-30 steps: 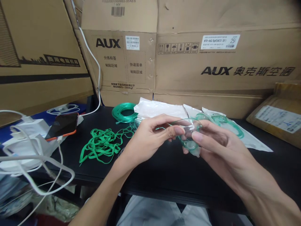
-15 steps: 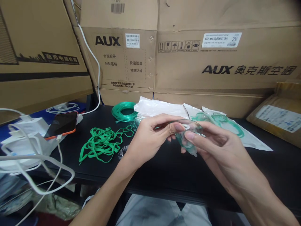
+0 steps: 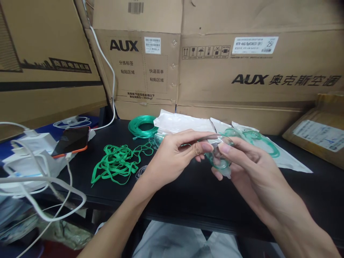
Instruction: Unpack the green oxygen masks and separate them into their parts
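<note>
A clear, green-tinted plastic oxygen mask is held above the black table between my two hands. My left hand is closed on its left edge, thumb on top. On the other side my right hand grips it, with the thumb close to the left thumb and the fingers beneath. A small metal strip shows between the two thumbs. Behind my left hand lies another clear plastic piece, partly hidden. Green elastic cord lies in a tangle to the left.
A green tubing coil lies at the back beside white paper pouches. More green tubing rests on a pouch at right. A phone, chargers and white cables crowd the left. Cardboard boxes stand behind, and a taped carton at right.
The mask has turned a little in my hands and shifted slightly right. My right thumb has moved a bit up and right; both hands keep their hold.
</note>
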